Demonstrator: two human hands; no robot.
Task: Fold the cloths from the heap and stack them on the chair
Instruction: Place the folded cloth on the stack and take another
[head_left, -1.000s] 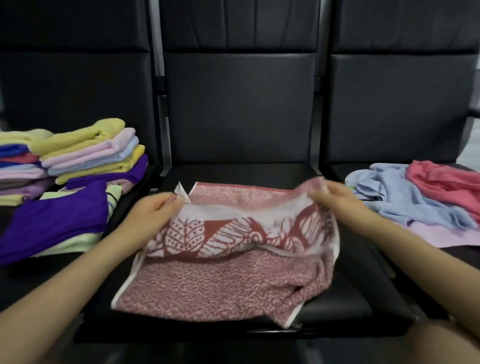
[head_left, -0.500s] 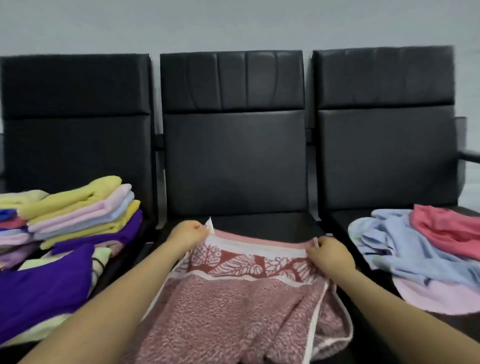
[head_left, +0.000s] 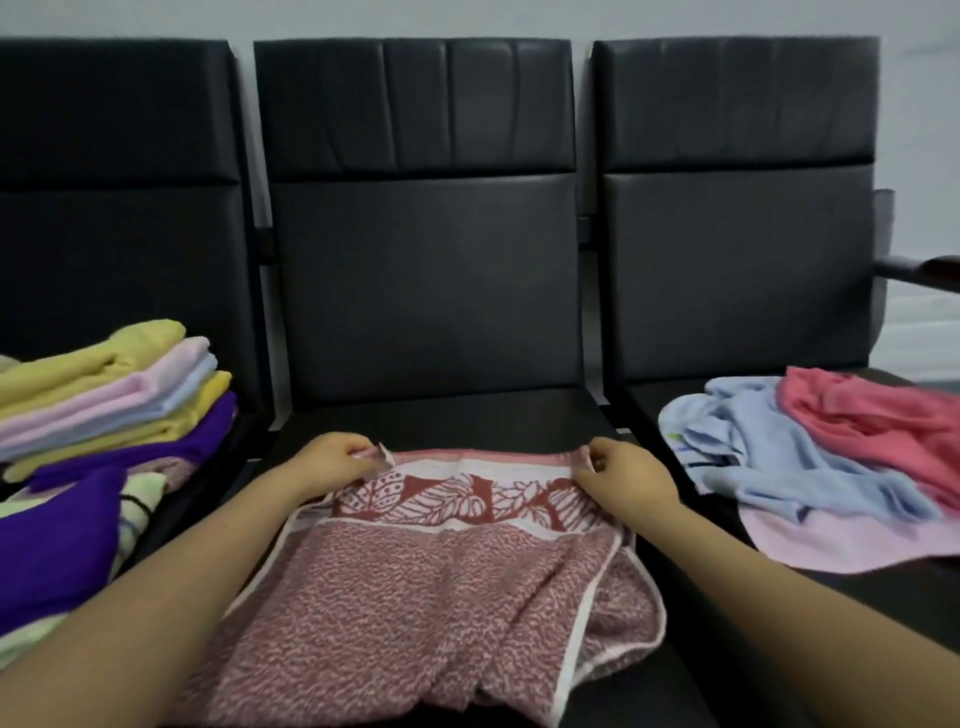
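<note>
Your left hand (head_left: 332, 460) and right hand (head_left: 621, 475) each pinch a far corner of the red patterned cloth (head_left: 431, 582) on the middle chair (head_left: 426, 410); its long axis runs side to side between your grips; the folded stack (head_left: 114, 395) lies nearer your left hand.

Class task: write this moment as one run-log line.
stage: folding | left hand: pinches towel corner | right hand: pinches other corner | towel: on middle chair
</note>
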